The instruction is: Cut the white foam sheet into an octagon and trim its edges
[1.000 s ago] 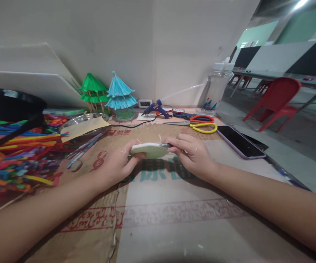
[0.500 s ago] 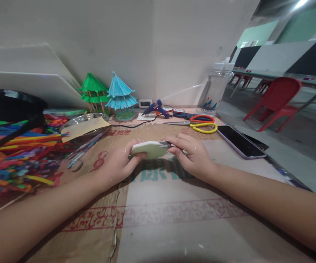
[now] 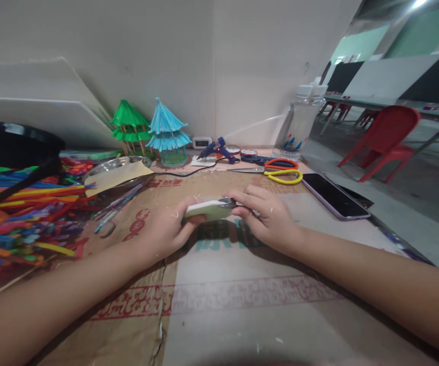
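Note:
My left hand (image 3: 169, 223) grips a flat pale green disc (image 3: 214, 210) with a thick white edge, thumb underneath and fingers around its left side. The disc is tilted and held just above the cardboard. My right hand (image 3: 265, 213) pinches a small dark grey blade-like piece (image 3: 227, 202), which touches the disc's right edge; most of this piece is hidden by the fingers. Small white shavings cling to both hands.
Colourful pipe cleaners (image 3: 25, 218) heap at left beside a metal bowl (image 3: 118, 165). Behind stand green (image 3: 128, 119) and blue (image 3: 168, 127) pavilion models, a glue gun (image 3: 217, 150), yellow-handled scissors (image 3: 282, 176) and a bottle (image 3: 298, 122). A phone (image 3: 336, 195) lies right, on cardboard (image 3: 135, 300).
The disc has tipped so that less of its green face and more of its white edge shows. The dark piece has shifted slightly left along the edge with my right fingers.

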Tool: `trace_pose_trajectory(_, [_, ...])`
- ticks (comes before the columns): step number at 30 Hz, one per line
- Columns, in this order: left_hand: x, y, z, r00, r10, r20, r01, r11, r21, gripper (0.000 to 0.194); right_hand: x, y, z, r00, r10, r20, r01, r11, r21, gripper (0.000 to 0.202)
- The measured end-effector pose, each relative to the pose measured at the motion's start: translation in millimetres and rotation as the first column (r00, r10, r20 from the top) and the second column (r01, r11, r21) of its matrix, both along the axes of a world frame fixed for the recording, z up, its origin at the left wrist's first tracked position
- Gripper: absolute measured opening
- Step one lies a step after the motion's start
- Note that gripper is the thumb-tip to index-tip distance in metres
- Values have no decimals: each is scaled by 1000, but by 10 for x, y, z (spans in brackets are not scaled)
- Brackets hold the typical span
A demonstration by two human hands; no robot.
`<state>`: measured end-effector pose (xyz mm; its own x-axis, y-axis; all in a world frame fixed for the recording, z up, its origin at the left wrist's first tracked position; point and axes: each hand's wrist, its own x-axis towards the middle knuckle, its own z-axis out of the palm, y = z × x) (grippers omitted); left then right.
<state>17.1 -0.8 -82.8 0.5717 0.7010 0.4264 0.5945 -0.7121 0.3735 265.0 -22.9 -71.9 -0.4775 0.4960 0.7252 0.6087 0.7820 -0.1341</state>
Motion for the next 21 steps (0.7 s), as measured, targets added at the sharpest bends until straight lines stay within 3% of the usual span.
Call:
trace_pose_trajectory(16, [-11, 12, -17, 1000, -21, -7, 22, 1000, 13, 19, 7, 9, 7, 999, 44, -12, -44, 999, 17, 32])
trace_pose_trajectory(21, [-10, 3, 5, 999, 32, -8, -32, 999, -5, 21, 15, 17, -8, 999, 15, -37, -16, 1000, -17, 33])
